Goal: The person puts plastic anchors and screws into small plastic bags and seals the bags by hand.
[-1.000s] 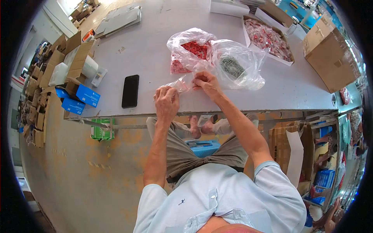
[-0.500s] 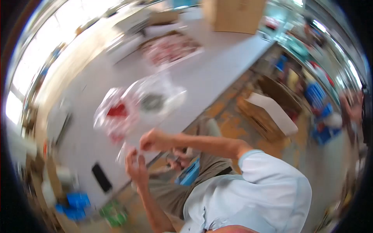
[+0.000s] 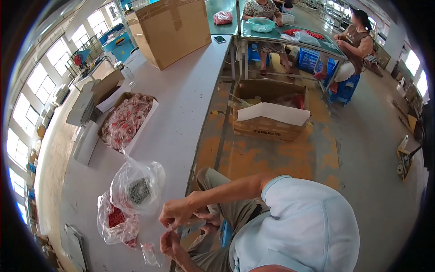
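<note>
At the lower centre of the frame, the right hand (image 3: pixel 176 213) and left hand (image 3: pixel 170 244) are close together at the edge of the table (image 3: pixel 181 109), fingertips drawn in to a narrow pinch, a grip that seems suited to something small or thin; whether anything lies between them I cannot tell. A small clear packet (image 3: pixel 148 254) lies just beside the left hand, at the bottom of the frame. The bag of red pieces (image 3: pixel 116 218) and the bag of grey pieces (image 3: pixel 138 190) sit against each other at lower left, their loose plastic spread, presumably kept there for easy reach. Farther up, the shallow box of packets (image 3: pixel 127 120) stands apart, probably to leave working room. Compared with a second ago, the view has swung to the right: the black phone near the left hand is out of sight, and two seated people (image 3: pixel 263 11) appear at upper right.
</note>
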A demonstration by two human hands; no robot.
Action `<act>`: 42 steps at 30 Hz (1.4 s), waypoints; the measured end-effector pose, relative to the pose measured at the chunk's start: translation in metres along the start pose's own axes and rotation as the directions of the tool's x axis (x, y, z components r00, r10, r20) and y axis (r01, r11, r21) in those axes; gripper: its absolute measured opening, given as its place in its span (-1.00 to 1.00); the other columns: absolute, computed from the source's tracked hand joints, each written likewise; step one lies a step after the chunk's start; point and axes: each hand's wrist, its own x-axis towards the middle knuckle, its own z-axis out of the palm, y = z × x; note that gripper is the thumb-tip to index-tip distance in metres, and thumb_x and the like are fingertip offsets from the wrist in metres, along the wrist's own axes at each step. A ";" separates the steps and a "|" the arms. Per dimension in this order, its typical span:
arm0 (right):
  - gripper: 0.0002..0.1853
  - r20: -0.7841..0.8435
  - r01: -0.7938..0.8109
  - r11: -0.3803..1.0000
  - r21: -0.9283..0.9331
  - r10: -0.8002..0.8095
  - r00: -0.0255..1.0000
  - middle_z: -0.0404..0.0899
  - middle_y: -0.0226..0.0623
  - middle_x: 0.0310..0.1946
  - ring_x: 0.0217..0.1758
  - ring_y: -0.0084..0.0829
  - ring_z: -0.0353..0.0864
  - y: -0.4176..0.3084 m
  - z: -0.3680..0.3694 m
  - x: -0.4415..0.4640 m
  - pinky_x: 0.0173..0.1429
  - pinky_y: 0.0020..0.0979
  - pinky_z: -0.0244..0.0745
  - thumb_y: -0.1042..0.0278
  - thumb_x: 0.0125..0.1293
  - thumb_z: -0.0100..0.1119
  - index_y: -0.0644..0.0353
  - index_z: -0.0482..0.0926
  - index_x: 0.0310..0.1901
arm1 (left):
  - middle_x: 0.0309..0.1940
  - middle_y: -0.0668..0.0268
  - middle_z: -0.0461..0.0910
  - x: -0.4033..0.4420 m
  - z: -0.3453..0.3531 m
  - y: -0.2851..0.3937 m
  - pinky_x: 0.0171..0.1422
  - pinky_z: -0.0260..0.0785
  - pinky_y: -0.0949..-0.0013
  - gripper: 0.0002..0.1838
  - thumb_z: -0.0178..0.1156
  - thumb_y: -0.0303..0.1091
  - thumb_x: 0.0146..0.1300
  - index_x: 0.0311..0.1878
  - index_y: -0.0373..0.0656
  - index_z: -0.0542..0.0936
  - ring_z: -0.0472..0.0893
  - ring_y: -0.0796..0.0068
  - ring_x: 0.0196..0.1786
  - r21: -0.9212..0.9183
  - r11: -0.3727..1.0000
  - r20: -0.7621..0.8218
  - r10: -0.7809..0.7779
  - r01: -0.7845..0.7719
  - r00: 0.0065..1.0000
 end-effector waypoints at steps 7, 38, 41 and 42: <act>-0.93 -0.064 -0.056 0.982 0.182 0.069 0.996 0.70 -0.22 -0.44 -0.34 -0.33 0.69 0.006 -0.005 -0.014 -0.21 -0.29 0.55 0.47 0.13 0.36 0.25 0.71 -0.34 | -0.34 0.31 0.67 0.000 0.017 0.005 -0.12 0.46 0.49 -0.89 0.31 -0.60 0.30 -0.13 -0.32 0.66 0.60 0.54 -0.29 -0.161 0.981 0.033 -0.105 0.109 0.994; -0.82 -0.290 -0.213 0.926 0.312 0.307 0.907 0.67 -0.15 -0.48 -0.44 -0.42 0.58 -0.019 0.032 -0.040 -0.32 -0.29 0.51 0.40 0.27 0.25 0.39 0.66 -0.27 | -0.42 0.40 0.54 -0.016 0.034 0.024 -0.20 0.35 0.55 -0.84 0.35 -0.52 0.36 -0.31 -0.28 0.55 0.49 0.67 -0.32 0.090 0.996 -0.061 -0.021 0.026 0.998; -0.81 -0.265 -0.181 0.894 0.410 0.307 0.914 0.64 -0.24 -0.48 -0.42 -0.46 0.57 -0.015 0.033 -0.045 -0.33 -0.33 0.47 0.39 0.36 0.22 0.39 0.61 -0.27 | -0.41 0.38 0.56 -0.018 0.039 0.036 -0.20 0.36 0.55 -0.88 0.34 -0.52 0.37 -0.27 -0.29 0.57 0.52 0.64 -0.32 -0.039 0.997 0.007 -0.068 0.068 0.998; -0.81 -0.266 -0.181 0.894 0.410 0.308 0.913 0.64 -0.24 -0.48 -0.42 -0.46 0.57 -0.015 0.032 -0.046 -0.33 -0.33 0.47 0.39 0.36 0.22 0.39 0.61 -0.27 | -0.41 0.38 0.56 -0.018 0.039 0.038 -0.20 0.36 0.55 -0.88 0.34 -0.52 0.37 -0.27 -0.29 0.57 0.52 0.64 -0.32 -0.039 0.997 0.009 -0.068 0.068 0.998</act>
